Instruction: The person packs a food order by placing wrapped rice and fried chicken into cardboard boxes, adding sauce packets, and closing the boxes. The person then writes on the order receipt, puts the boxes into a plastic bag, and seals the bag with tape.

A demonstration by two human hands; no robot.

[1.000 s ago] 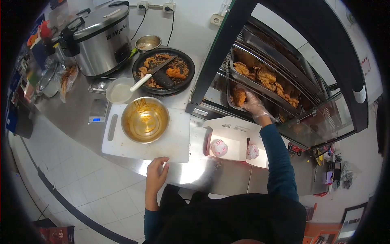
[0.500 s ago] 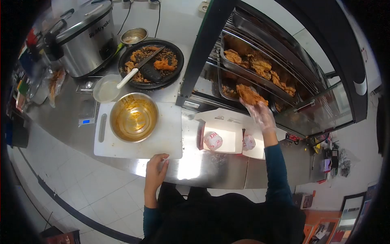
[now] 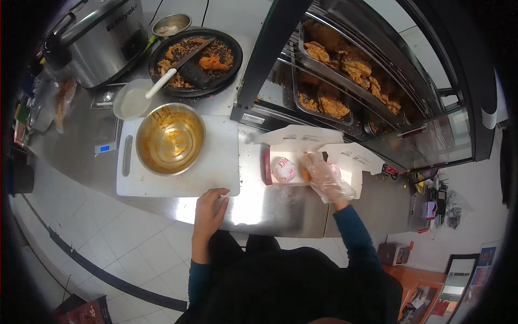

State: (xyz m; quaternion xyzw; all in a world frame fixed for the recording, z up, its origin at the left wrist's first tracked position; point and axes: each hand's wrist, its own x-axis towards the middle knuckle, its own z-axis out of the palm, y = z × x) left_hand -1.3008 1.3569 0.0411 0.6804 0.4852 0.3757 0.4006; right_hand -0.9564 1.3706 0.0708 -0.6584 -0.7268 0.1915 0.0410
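In a clear plastic glove, my right hand is over the open boxes, its fingers closed round a piece of fried chicken that is mostly hidden. A wrapped round bundle sits in the left box, just left of that hand. Another wrapped bundle shows partly behind the glove in the right box. My bare left hand rests at the counter's front edge by the white cutting board, fingers loosely bent and apart, holding nothing.
A steel bowl stands on the board. Behind are a black dish with crumbs and a knife, a plastic tub and a large cooker. The glass cabinet at right holds trays of fried chicken.
My right hand has taken a chicken piece out of the cabinet's lower tray and brought it down over the boxes. My left hand stays by the counter edge. The view has shifted.
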